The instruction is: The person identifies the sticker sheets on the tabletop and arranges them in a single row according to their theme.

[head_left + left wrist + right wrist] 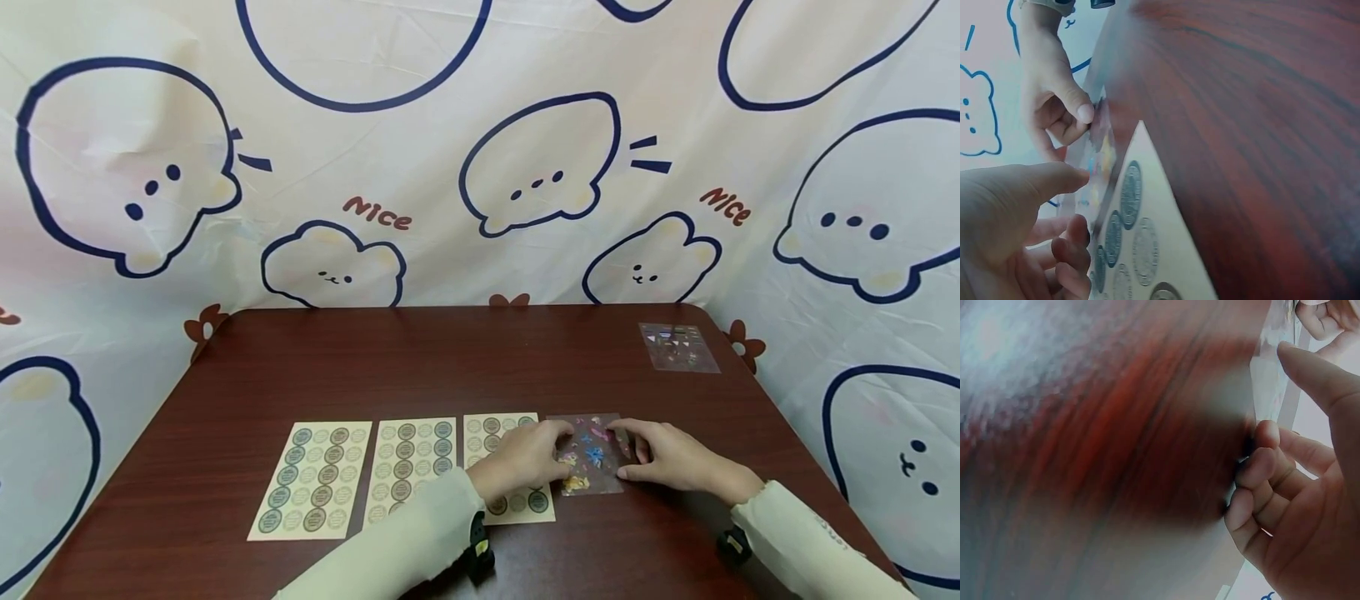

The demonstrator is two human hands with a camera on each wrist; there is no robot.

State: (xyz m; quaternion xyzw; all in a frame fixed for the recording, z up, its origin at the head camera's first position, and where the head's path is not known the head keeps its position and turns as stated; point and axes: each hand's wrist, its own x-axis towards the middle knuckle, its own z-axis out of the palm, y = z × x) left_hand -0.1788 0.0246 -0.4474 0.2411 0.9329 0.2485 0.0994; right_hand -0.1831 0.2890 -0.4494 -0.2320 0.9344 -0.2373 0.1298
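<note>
A clear sheet with small colourful stickers (588, 467) lies flat on the table between the two hands. At its left side is my left hand (527, 458), thumb and forefinger spread apart at the edge. This hand also covers part of the right-hand cream sheet of round stickers (517, 504). My right hand (678, 457) touches the clear sheet's right edge with its thumb and forefinger held apart. In the right wrist view, the other fingers (1255, 469) of that hand bend loosely down at the tabletop. Neither hand pinches the sheet.
Two more cream sheets of round stickers lie to the left, a far-left one (309, 479) and a middle one (408, 454), partly under the left sleeve. Another clear sheet (678, 347) rests near the back right corner of the brown table (450, 358). Printed cloth (435, 158) hangs behind.
</note>
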